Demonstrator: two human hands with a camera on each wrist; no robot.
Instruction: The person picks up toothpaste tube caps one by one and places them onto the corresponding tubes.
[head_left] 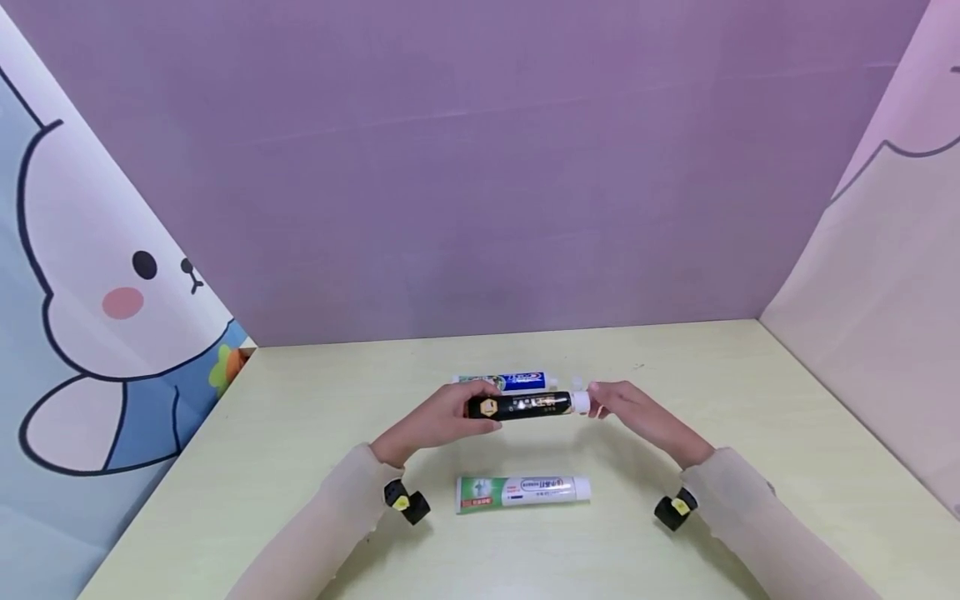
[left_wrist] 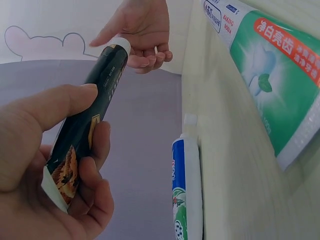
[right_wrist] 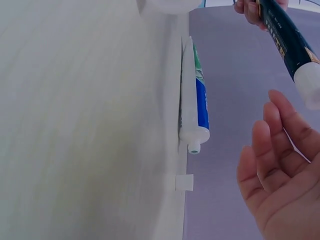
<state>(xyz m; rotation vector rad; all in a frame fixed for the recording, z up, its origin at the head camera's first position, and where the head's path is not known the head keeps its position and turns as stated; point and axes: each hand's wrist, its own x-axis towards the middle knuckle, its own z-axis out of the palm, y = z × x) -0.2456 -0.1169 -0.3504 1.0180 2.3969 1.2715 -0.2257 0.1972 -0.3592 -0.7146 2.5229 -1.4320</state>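
Observation:
My left hand (head_left: 447,415) grips a black toothpaste tube (head_left: 531,406) near its flat end and holds it above the table. The tube lies sideways, its white cap (right_wrist: 308,84) pointing right. Beside that cap is my right hand (head_left: 630,410), its fingers loosely bent and apart from the cap in the right wrist view. Behind the black tube, a blue, green and white toothpaste tube (head_left: 528,382) lies on the table with its nozzle (right_wrist: 194,148) bare. A small white cap (right_wrist: 184,182) rests just off that nozzle.
A green and white toothpaste tube (head_left: 525,492) lies nearer to me on the pale table (head_left: 315,467), its white cap to the right. A purple panel (head_left: 480,208) stands at the table's back edge. Cartoon-printed sheets (head_left: 97,250) line the sides.

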